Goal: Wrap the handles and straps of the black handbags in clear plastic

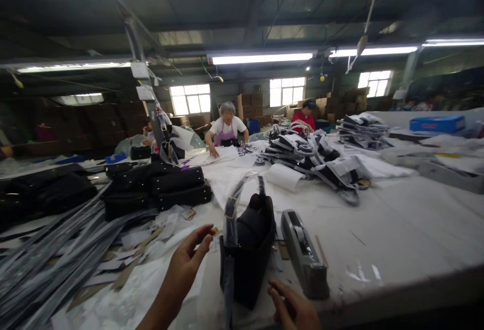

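A black handbag point(251, 264) stands upright in front of me, its handle point(231, 219) wrapped in clear plastic film. My left hand point(189, 259) is just left of the bag, with thumb and fingers apart and nothing plainly held. A small tan scrap point(217, 232) shows by its fingertips; whether they touch it I cannot tell. Low on the bag's right side, my right hand point(293, 307) has its fingers loosely extended and apart, holding nothing visible. Beside the bag lies a grey tape dispenser point(305, 254).
Black bags point(177, 186) are stacked at the left, above long plastic-wrapped straps point(75, 254). A heap of wrapped black-and-white pieces point(302, 151) covers the table's far middle. Co-workers point(227, 131) sit across the table. A blue box point(436, 124) stands far right.
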Available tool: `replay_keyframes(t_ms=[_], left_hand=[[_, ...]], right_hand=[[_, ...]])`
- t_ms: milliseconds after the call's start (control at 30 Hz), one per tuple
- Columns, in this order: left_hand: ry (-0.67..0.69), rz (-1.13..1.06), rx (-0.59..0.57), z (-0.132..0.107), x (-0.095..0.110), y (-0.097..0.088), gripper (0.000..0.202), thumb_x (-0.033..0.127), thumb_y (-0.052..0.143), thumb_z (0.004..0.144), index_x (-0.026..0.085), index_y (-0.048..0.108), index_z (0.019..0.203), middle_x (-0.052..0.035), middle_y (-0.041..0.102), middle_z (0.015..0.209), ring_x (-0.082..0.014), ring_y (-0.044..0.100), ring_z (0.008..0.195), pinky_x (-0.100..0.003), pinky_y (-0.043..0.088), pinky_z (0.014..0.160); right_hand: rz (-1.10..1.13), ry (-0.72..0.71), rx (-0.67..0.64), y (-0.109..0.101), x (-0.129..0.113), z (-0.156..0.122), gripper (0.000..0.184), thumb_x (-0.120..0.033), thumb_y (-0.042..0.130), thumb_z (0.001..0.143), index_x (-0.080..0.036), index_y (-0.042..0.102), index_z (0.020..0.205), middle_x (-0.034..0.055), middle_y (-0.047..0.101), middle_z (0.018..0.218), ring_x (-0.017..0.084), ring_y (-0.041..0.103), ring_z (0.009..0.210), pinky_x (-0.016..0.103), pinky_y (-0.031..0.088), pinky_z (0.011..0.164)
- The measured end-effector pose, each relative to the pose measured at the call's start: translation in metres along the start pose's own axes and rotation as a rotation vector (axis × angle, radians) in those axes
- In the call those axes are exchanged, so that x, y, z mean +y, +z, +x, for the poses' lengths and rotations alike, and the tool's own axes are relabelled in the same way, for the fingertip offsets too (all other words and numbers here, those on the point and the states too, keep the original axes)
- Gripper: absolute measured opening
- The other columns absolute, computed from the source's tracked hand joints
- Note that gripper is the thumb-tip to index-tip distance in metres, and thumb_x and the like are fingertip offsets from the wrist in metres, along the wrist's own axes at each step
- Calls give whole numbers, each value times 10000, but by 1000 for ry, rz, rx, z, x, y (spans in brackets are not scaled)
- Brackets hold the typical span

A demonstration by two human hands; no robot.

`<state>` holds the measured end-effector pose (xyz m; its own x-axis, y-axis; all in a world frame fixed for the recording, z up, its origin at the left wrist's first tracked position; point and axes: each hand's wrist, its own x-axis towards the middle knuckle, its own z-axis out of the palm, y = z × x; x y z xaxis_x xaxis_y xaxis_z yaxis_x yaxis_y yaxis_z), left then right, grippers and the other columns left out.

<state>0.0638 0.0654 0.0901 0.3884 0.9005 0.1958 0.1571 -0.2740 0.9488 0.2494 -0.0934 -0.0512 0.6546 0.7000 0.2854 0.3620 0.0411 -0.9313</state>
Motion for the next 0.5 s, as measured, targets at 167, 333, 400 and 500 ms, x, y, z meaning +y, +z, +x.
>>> replay_keyframes(t_ms=[167,333,400,500], left_hand=[[35,91,-122,15,-21,25,608,510,582,862,193,492,1372,-128,591,1366,-298,555,1249,-447,434,1056],[125,278,-186,11,-23,42,606,469,669,808,218,499,1333,-105,687,1223,-304,602,1182,-466,415,1060],[135,325,-178,11,-25,45,576,466,700,776,226,543,1276,-85,737,1092,-311,662,1074,-458,477,990],[130,355,-115,14,-30,44,603,460,736,729,228,573,1260,-72,750,1022,-318,693,986,-448,516,929]], right_hand=[[9,124,-107,8,21,1,674,-707,496,817,-170,710,1162,144,761,1031,240,745,700,285,595,686],[134,168,-292,19,26,7,661,-591,564,833,-154,585,1328,152,710,1170,289,663,1106,342,541,922],[214,183,-298,26,31,8,690,-594,575,819,-155,557,1352,145,722,1145,289,675,1085,354,543,918],[287,226,-245,36,39,9,764,-662,574,772,-149,569,1338,147,737,1106,304,692,1046,353,569,854]])
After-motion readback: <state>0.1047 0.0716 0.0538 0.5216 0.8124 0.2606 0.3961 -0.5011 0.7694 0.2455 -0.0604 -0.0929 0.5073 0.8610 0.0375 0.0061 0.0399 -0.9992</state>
